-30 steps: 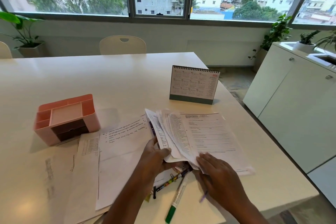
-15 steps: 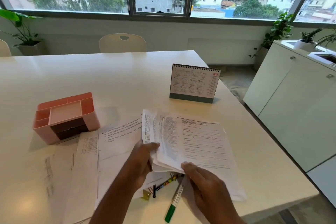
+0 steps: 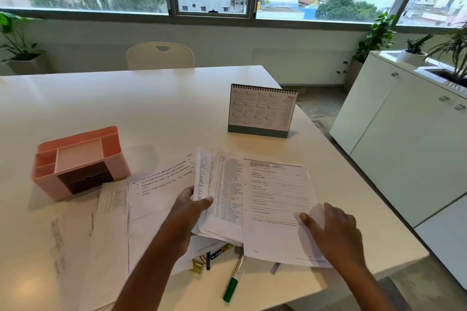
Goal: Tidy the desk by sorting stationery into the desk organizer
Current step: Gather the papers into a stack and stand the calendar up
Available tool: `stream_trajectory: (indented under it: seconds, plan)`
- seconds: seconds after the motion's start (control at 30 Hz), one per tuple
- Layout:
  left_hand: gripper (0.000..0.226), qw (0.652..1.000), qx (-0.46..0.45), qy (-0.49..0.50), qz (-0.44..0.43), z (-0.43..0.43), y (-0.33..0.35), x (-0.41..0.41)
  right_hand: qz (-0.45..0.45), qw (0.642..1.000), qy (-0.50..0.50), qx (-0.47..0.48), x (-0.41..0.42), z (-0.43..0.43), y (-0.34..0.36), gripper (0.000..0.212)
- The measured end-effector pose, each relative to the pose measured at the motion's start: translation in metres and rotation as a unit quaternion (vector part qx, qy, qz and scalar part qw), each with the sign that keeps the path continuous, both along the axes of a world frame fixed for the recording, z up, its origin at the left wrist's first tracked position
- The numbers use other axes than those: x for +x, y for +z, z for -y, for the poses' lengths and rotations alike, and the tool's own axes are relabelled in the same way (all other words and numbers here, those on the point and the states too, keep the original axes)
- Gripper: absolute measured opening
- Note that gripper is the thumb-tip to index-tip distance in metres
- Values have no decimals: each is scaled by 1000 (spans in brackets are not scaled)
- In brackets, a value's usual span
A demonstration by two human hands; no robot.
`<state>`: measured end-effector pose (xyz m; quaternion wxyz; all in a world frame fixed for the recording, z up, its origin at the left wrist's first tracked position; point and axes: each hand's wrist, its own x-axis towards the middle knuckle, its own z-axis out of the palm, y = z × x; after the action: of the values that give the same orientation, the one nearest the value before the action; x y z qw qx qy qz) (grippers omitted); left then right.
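White desk (image 3: 151,108) fills my feed, with windows behind it. At the centre, my left hand (image 3: 188,212) pinches a fanned stack (image 3: 227,197) of printed papers at its left edge, thumb on top and fingers hidden beneath. My right hand (image 3: 336,232) lays its thumb on the top form (image 3: 278,209) near its right edge. The other fingers lie loosely spread just past that edge, and I cannot tell whether any of them reach under the sheet.

Pens (image 3: 217,252) and a yellow clip (image 3: 197,265) poke out from below the stack's near edge. A green marker (image 3: 233,283) lies just beside them on the bare desk. A small purple piece (image 3: 275,267) shows under the form; I cannot tell what it is. More sheets (image 3: 113,222) spread flat to the left, one of them handwritten.

The pink organizer (image 3: 78,161) stands at the far left, touching those sheets, well apart from the pens; I see nothing in its top compartments. A calendar (image 3: 261,111) stands upright beyond the stack. A pale chair (image 3: 160,55) sits at the far edge, and white cabinets (image 3: 404,146) stand to the right.
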<state>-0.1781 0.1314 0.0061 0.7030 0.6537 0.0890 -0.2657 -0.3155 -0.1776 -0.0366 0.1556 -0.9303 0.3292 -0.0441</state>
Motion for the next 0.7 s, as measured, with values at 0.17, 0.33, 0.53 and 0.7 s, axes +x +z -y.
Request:
stream_trajectory:
  seconds: [0.17,0.33,0.53,0.7]
  plan:
    - [48,1000,21,-9,13,7,-6,2,26,999,37,5,15,-11,-9,73]
    - [39,998,36,-39,31,13,-6,-1,42,994,75,63,28,-22,-4,58]
    - [47,997,39,-53,35,20,-7,-3,53,983,118,131,38,-43,8,63]
    - [57,996,44,-55,54,25,-9,-7,61,969,158,180,41,-53,10,57]
